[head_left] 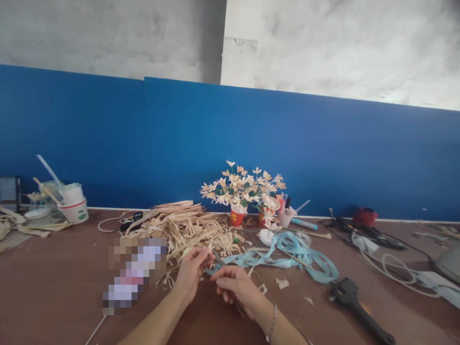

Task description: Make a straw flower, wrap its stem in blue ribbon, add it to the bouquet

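My left hand [194, 270] is closed in a pinch. A small pale piece, like dried husk [210, 248], shows at its fingertips. Close beside it, my right hand [235, 286] has its thumb and fingers pressed together; what they hold is too small to make out. Behind both hands lies a loose heap of dried, straw-coloured husk strips [194, 230]. A light blue ribbon [325, 263] runs in loops from near my fingers to the right. Pale handmade flowers [233, 184] stand in red paper cups [237, 216] at the back.
An adhesive-tape-gun-like black tool [359, 306] lies at the right, near white cables [391, 273]. A white tub [74, 211] stands at the far left. A blurred-out item [132, 275] with a cord lies left of my arm. The blue partition [251, 129] borders the brown table [53, 287].
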Available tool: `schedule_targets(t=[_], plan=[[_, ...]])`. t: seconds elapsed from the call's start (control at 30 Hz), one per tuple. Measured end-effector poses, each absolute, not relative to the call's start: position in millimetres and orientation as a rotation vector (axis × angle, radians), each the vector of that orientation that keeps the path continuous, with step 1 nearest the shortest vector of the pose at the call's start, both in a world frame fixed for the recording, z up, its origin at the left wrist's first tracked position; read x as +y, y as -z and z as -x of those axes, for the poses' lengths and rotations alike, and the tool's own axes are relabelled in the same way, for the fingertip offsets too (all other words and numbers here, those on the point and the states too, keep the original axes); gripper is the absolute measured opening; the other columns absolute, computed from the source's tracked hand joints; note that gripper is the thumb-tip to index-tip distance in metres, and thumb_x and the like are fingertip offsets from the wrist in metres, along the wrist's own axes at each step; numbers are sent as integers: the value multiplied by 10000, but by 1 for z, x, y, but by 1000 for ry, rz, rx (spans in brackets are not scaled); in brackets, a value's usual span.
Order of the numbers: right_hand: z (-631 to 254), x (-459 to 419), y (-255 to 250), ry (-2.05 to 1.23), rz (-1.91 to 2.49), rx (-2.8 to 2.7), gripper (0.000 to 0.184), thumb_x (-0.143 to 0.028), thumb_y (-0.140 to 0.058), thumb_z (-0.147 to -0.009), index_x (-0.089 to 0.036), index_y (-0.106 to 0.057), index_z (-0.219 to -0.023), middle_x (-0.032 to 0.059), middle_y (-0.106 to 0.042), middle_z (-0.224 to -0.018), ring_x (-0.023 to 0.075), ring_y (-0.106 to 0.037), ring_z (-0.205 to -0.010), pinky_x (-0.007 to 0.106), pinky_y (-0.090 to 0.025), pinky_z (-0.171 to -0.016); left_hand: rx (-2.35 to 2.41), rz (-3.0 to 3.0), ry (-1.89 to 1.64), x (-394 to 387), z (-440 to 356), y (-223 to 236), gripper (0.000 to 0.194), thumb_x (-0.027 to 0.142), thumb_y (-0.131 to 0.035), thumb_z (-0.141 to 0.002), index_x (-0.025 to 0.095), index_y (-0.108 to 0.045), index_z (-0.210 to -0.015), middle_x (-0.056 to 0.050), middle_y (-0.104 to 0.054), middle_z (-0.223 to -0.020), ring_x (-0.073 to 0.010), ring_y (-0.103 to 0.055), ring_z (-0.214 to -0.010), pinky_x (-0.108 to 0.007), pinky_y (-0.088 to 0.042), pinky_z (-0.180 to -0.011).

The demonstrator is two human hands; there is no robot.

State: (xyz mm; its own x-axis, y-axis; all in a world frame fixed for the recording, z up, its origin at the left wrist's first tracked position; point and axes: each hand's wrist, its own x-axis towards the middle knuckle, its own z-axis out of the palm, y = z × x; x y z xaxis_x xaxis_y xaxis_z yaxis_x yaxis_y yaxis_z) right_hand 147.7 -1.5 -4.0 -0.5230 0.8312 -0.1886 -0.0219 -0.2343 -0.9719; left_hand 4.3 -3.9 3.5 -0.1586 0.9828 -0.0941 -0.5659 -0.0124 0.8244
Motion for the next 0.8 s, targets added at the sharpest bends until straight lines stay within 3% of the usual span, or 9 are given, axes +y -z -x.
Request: schedule_targets(t=[0.8], plan=[[-147,-4,2,-1919,900,-1322,255,-319,-657,-645,-107,-630,-783,-19,-573,-550,35,-456,-373,154,-278,-360,833,-637,-1533,-3,-3,0,190,267,-733,-606,122,-621,-656,-21,-648,-661,-90,-579,-616,-178,-455,-608]])
